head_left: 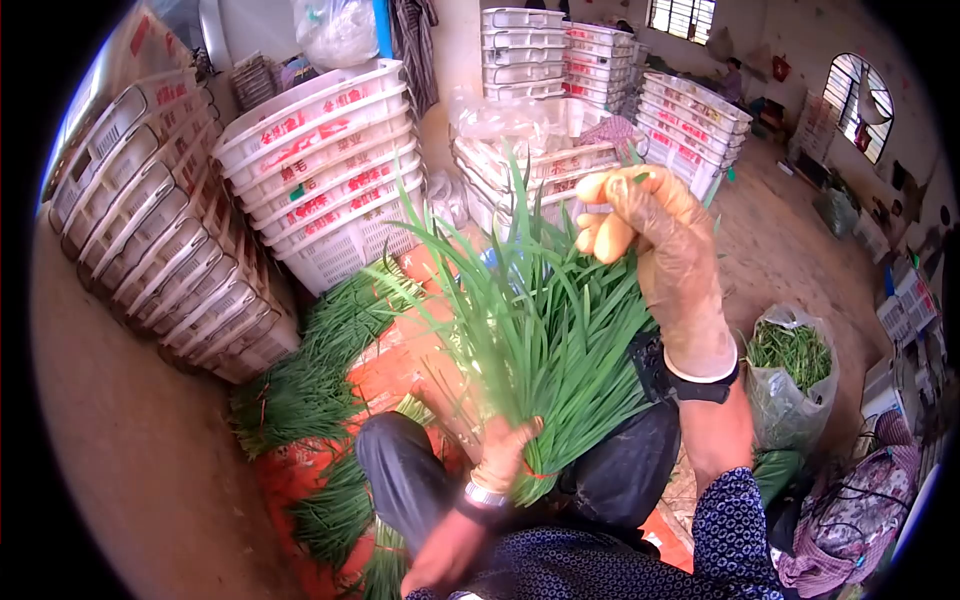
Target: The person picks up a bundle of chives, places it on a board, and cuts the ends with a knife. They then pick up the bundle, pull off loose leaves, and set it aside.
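Tall stacks of white slotted plastic crates with red lettering (320, 170) stand behind a crumpled orange-red sheet (385, 365) on the floor. Bundles of long, thin dark-green leaves (340, 320) lie on the left of it; at the right sits a clear plastic bag (785, 415) stuffed with paler greens. The thick bunch of flat green leaves (575, 340) stands tilted over the seated person's lap, tips fanned away from the body. The right hand (655, 215), in a stained tan glove, is raised beside the tips, its fingers curled inward; whether they pinch a leaf cannot be told. The gloved left hand (503, 452) has its fingers closed round the stem end, just beside a thin red band (543, 474). The step looks like tidying the bunch; the next move seemingly calls for a steady left grip while the right fingers work through the tips.
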`<state>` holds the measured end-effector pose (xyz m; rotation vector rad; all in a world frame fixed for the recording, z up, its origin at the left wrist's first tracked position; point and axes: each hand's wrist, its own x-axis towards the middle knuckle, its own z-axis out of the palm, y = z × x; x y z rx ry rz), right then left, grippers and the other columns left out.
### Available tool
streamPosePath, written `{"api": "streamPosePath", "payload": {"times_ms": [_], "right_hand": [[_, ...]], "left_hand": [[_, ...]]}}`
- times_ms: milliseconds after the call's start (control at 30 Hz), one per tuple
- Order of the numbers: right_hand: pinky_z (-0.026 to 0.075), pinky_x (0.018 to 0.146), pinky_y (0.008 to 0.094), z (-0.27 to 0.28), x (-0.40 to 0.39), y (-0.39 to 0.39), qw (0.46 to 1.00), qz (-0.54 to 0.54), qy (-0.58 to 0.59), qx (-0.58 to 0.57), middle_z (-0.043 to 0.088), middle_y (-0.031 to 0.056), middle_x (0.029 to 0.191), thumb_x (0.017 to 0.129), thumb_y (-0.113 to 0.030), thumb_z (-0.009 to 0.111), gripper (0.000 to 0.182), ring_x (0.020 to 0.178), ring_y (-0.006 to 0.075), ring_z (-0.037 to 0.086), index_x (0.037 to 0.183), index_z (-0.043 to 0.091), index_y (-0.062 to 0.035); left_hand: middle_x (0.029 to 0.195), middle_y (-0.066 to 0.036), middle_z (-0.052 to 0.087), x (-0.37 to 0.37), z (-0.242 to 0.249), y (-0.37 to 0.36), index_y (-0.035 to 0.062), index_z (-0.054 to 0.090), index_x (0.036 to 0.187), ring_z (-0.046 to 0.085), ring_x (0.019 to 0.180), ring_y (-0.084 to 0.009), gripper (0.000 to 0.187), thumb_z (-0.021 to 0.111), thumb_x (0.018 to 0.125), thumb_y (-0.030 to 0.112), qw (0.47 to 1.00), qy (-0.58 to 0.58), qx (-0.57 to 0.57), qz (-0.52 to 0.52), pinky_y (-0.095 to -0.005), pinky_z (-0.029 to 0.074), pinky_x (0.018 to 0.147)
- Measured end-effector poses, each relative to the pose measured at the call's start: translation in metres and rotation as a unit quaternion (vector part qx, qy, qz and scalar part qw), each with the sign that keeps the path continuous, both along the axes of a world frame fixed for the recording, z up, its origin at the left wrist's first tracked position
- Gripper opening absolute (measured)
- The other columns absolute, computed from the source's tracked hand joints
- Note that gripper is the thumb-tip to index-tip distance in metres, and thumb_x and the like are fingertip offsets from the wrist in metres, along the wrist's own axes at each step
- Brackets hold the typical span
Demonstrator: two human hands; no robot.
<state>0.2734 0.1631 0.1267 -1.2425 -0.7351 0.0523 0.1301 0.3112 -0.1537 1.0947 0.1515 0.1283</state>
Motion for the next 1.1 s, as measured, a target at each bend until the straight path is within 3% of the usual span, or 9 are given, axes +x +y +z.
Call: {"api": "streamPosePath", "payload": {"times_ms": [100,167,200,300,567,767,800,933,1100], "right_hand": [[0.058,0.082,0.0329,0.009,-0.012,-0.003,0.997,-0.018,-0.062,-0.051,0.079,0.0056,0.094,0.106,-0.030,0.071,0.026,0.089,0.0169,0.075,0.108,0.079,-0.0048],[0.059,0.080,0.0345,0.002,-0.025,0.005,0.969,-0.048,-0.206,-0.130,0.077,0.0061,0.090,0.107,-0.030,0.070,0.024,0.087,0.0211,0.076,0.107,0.079,-0.0082],[0.058,0.089,0.0389,0.000,-0.019,0.008,0.905,-0.085,-0.363,-0.204,0.076,0.0062,0.092,0.101,-0.027,0.075,0.016,0.093,0.0251,0.076,0.106,0.080,-0.0131],[0.055,0.100,0.0436,-0.022,-0.012,0.006,0.764,-0.190,-0.531,-0.312,0.076,0.0053,0.101,0.090,-0.022,0.081,0.015,0.104,0.0266,0.074,0.103,0.079,-0.0156],[0.050,0.107,0.0449,-0.049,-0.001,-0.010,0.734,-0.233,-0.507,-0.387,0.076,0.0020,0.101,0.089,-0.022,0.080,0.014,0.103,0.0228,0.072,0.102,0.080,-0.0186],[0.046,0.112,0.0473,-0.046,-0.007,0.002,0.710,-0.249,-0.516,-0.409,0.078,0.0036,0.106,0.089,-0.028,0.083,0.038,0.108,0.0226,0.072,0.126,0.078,-0.0226],[0.045,0.113,0.0484,-0.048,-0.006,0.002,0.710,-0.241,-0.520,-0.410,0.075,0.0058,0.121,0.089,-0.034,0.083,0.053,0.115,0.0261,0.069,0.139,0.071,-0.0226],[0.044,0.114,0.0503,-0.046,-0.005,0.004,0.722,-0.214,-0.485,-0.443,0.065,0.0068,0.143,0.086,-0.043,0.084,0.067,0.128,0.0332,0.061,0.146,0.064,-0.0208],[0.041,0.116,0.0494,-0.041,-0.006,0.004,0.729,-0.238,-0.502,-0.400,0.062,0.0066,0.141,0.087,-0.046,0.083,0.068,0.131,0.0283,0.058,0.146,0.063,-0.0179]], "left_hand": [[0.127,-0.014,0.072,-0.003,-0.009,0.003,-0.0086,0.059,0.141,0.066,0.115,-0.0251,0.059,0.077,0.090,0.013,1.000,-0.005,0.007,-0.003,-0.0386,0.050,0.105],[0.128,-0.014,0.071,-0.003,-0.011,0.003,-0.0087,0.059,0.141,0.066,0.114,-0.0249,0.059,0.076,0.089,0.012,1.000,0.006,-0.006,-0.018,-0.0387,0.051,0.104],[0.128,-0.015,0.071,-0.004,-0.009,0.002,-0.0087,0.059,0.142,0.066,0.114,-0.0249,0.059,0.075,0.089,0.012,0.999,0.013,-0.013,-0.026,-0.0388,0.051,0.103],[0.129,-0.015,0.071,-0.007,0.004,-0.004,-0.0089,0.058,0.141,0.066,0.113,-0.0248,0.058,0.074,0.089,0.011,0.999,-0.007,-0.047,-0.001,-0.0383,0.052,0.103],[0.135,-0.015,0.067,-0.015,0.015,-0.001,-0.0031,0.049,0.150,0.066,0.119,-0.0307,0.071,0.078,0.087,0.014,0.991,-0.008,-0.134,-0.009,-0.0449,0.054,0.106],[0.139,-0.015,0.066,-0.016,-0.001,0.002,-0.0033,0.049,0.151,0.065,0.124,-0.0309,0.076,0.078,0.083,0.015,0.988,0.018,-0.143,-0.045,-0.0447,0.053,0.108],[0.140,-0.015,0.065,-0.015,-0.003,0.003,-0.0034,0.049,0.151,0.065,0.125,-0.0312,0.078,0.078,0.082,0.016,0.988,0.020,-0.140,-0.055,-0.0445,0.052,0.109],[0.143,-0.016,0.063,-0.014,0.004,-0.001,-0.0035,0.048,0.152,0.062,0.129,-0.0318,0.081,0.080,0.081,0.018,0.992,-0.009,-0.120,-0.039,-0.0440,0.049,0.113],[0.143,-0.016,0.063,-0.011,0.000,-0.002,-0.0036,0.048,0.153,0.062,0.130,-0.0314,0.085,0.083,0.079,0.020,0.992,-0.025,-0.118,-0.040,-0.0438,0.048,0.113]]}}
